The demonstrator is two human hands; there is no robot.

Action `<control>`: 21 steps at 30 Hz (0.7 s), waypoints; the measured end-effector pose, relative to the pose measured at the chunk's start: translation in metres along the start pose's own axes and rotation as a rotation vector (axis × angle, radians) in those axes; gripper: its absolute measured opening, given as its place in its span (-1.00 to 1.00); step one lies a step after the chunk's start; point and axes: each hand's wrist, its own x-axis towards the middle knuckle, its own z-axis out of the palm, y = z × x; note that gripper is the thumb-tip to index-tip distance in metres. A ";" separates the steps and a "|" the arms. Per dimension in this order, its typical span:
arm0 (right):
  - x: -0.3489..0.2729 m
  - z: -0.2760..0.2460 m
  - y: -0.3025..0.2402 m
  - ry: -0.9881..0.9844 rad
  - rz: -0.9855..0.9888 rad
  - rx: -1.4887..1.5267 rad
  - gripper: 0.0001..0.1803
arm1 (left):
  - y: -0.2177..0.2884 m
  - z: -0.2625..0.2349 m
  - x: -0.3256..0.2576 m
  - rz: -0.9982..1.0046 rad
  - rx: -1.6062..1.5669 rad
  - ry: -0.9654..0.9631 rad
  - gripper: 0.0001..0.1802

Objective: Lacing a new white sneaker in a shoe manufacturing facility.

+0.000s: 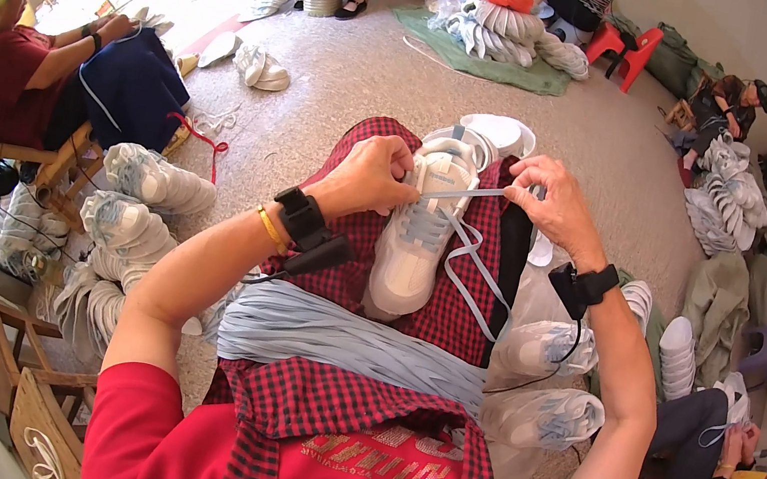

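Note:
A white and pale-grey sneaker [404, 265] lies on my lap over a red-and-black checked apron, its toe toward me. Light blue-grey lace crosses its front, and a loose length of shoelace [466, 249] loops down on the right side. My left hand [372, 177] is closed, its thumb and forefinger pinching the sneaker's left edge near the top eyelets. With fingertips pinched together, my right hand [552, 204] holds one stretch of the lace taut to the right of the shoe. A thick bundle of blue-grey laces [352, 338] lies across my lap nearer my body.
Stacked sneakers in plastic [155, 181] stand to my left; more bagged sneakers [542, 415] are at my right. White shoe parts [497, 135] sit just beyond my knees. A wooden chair [44, 416] is at lower left. Several people sit working around the room, one close at right.

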 end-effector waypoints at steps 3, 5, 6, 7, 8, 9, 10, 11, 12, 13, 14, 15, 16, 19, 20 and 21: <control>-0.003 -0.010 0.010 -0.050 0.076 -0.045 -0.68 | -0.008 -0.005 0.000 0.006 -0.066 -0.010 -0.68; -0.005 -0.018 0.014 -0.049 0.084 -0.097 -0.66 | -0.012 -0.002 0.001 0.050 -0.040 0.090 -0.78; -0.005 -0.024 0.013 0.034 0.109 -0.131 -0.63 | -0.012 -0.002 0.003 0.055 -0.040 0.081 -0.78; -0.007 -0.028 0.013 0.119 0.135 -0.165 -0.60 | -0.012 -0.002 0.006 0.147 0.042 0.099 -0.80; -0.008 -0.027 0.012 0.128 0.141 -0.167 -0.60 | -0.007 -0.002 0.009 0.240 0.124 0.120 -0.82; -0.009 -0.023 0.009 0.137 0.077 -0.239 -0.60 | -0.002 -0.001 0.012 0.248 0.127 0.112 -0.82; -0.010 -0.018 0.006 0.147 0.014 -0.310 -0.60 | 0.003 0.002 0.015 0.340 0.164 0.082 -0.84; -0.009 -0.011 -0.002 0.174 -0.078 -0.343 -0.60 | 0.008 0.003 0.018 0.429 0.202 0.056 -0.86; -0.007 -0.006 -0.021 0.163 -0.125 -0.289 -0.56 | 0.011 0.003 0.023 0.433 0.209 0.053 -0.86; -0.004 0.004 -0.029 0.128 -0.197 -0.214 -0.55 | 0.015 0.004 0.030 0.493 0.220 -0.012 -0.85; -0.004 0.010 -0.032 0.097 -0.265 -0.143 -0.52 | 0.020 0.006 0.038 0.557 0.229 -0.083 -0.85; -0.003 0.017 -0.028 0.019 -0.272 -0.135 -0.51 | 0.025 0.009 0.045 0.581 0.248 -0.111 -0.85; -0.002 0.022 -0.023 -0.060 -0.279 -0.126 -0.50 | 0.028 0.010 0.051 0.590 0.254 -0.121 -0.85; 0.003 0.030 -0.021 -0.080 -0.173 -0.076 -0.50 | 0.037 0.011 0.061 0.583 0.411 -0.268 -0.86; 0.003 0.032 -0.018 -0.083 -0.137 -0.063 -0.50 | 0.037 0.011 0.064 0.588 0.436 -0.331 -0.86; 0.002 0.034 -0.016 -0.059 -0.160 -0.029 -0.49 | 0.037 0.011 0.066 0.592 0.460 -0.393 -0.87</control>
